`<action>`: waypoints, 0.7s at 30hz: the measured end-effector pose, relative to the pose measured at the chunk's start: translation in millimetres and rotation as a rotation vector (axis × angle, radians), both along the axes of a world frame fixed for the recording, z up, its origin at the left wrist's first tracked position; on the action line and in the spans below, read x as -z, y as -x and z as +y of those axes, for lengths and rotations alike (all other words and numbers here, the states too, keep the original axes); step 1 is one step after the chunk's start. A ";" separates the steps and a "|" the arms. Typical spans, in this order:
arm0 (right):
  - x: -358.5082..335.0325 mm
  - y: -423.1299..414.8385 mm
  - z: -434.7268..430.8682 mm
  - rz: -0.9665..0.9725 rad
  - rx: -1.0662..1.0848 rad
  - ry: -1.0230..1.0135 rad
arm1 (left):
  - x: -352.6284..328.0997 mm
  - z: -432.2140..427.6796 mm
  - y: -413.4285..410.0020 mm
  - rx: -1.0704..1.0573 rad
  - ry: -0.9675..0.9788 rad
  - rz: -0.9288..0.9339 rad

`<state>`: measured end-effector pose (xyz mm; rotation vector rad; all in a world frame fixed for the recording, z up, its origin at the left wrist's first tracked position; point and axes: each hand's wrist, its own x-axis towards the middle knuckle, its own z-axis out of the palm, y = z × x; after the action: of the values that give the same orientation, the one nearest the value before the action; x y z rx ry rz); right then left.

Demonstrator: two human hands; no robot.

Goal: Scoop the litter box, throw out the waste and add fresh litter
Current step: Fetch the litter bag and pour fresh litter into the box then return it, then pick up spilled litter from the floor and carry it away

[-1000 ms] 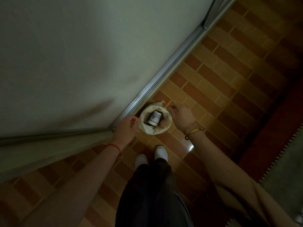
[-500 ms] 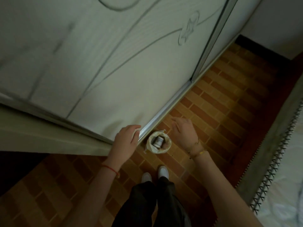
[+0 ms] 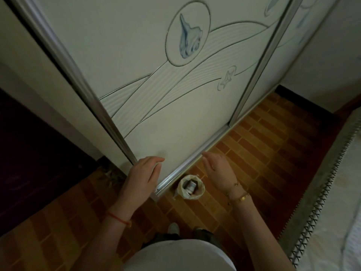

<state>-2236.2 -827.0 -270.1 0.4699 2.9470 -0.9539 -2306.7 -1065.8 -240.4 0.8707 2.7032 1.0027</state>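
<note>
Grip empty both sides: your left hand (image 3: 142, 178) loosely curved, right hand (image 3: 218, 171) flat-fingered, both above lined bin (image 3: 202, 189). Bin sits on floor (image 3: 254, 153) against sliding door track (image 3: 195, 159), likely kept out of walkway. Litter box unseen.

Lined waste bin (image 3: 201, 189) stands upright, partly filled.

Left hand (image 3: 141, 178) and right hand (image 3: 218, 170) hang relaxed above lined bin (image 3: 191, 187).
</note>
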 end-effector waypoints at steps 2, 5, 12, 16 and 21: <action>-5.8 -1.7 -3.1 0.006 -0.027 0.009 | -5.3 -6.2 -6.6 -0.031 -0.015 0.016; -13.4 -5.8 -1.4 0.043 -0.066 0.002 | -11.5 -12.7 -21.0 -0.086 -0.024 0.016; -35.8 -18.5 8.9 0.087 -0.268 0.057 | -26.1 -6.8 -79.3 -0.324 -0.004 0.034; -40.6 -20.5 6.6 0.076 -0.446 0.054 | -28.9 -4.7 -126.4 -0.508 -0.019 0.012; -39.0 -25.6 -25.1 0.079 -0.697 0.041 | -26.9 -22.6 -202.2 -0.763 -0.043 0.007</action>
<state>-2210.5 -852.1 -231.1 -0.5765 2.7857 -0.9279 -2104.5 -1088.4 -213.5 -0.2077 3.0705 1.1543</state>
